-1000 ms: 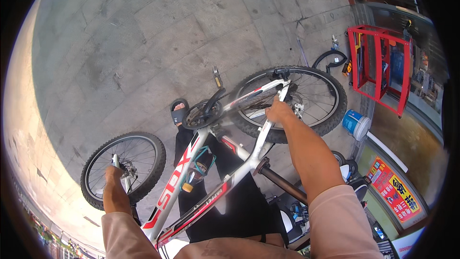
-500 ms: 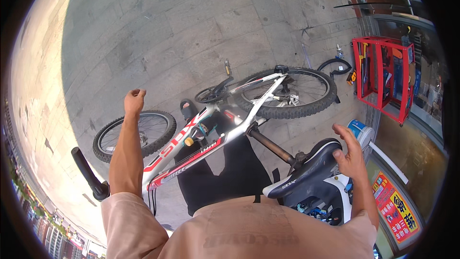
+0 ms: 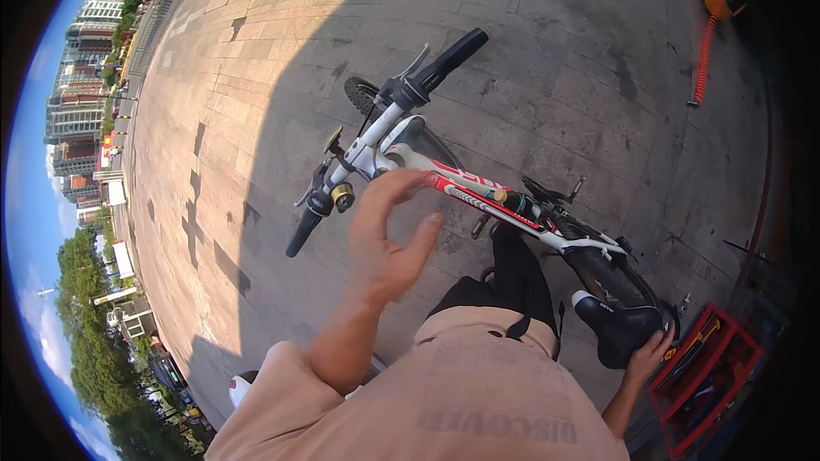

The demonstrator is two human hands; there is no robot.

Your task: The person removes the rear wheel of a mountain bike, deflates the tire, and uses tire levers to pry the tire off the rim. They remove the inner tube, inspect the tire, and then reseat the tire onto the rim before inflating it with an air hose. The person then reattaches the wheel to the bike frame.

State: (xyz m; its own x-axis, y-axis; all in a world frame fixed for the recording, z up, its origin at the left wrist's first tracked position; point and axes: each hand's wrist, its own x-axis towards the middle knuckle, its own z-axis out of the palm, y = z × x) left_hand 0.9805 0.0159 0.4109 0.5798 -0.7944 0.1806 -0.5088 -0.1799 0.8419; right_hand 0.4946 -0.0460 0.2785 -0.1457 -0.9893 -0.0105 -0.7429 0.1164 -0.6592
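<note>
Paving (image 3: 530,60) lies under the bicycle (image 3: 555,240), your left hand (image 3: 393,243) spread wide near its top tube (image 3: 483,202), your right hand (image 3: 648,360) holding the saddle (image 3: 617,331) near a red rack (image 3: 735,329) of tools (image 3: 702,336).

Reader: How is the left arm posed?

Author: Left forearm (image 3: 346,337), bent at the elbow, slanting from the near left toward the far side; the left hand (image 3: 384,248) is raised in mid-view, its thumb (image 3: 423,235) spread well apart from the gently curved fingers (image 3: 397,181).

Reader: And the right?

Author: Right forearm (image 3: 621,408), partly visible, rising from the near right; the right hand (image 3: 649,356) lies nearer than the left, its fingers bent. How firmly they close is hard to judge toward the rim.
</note>
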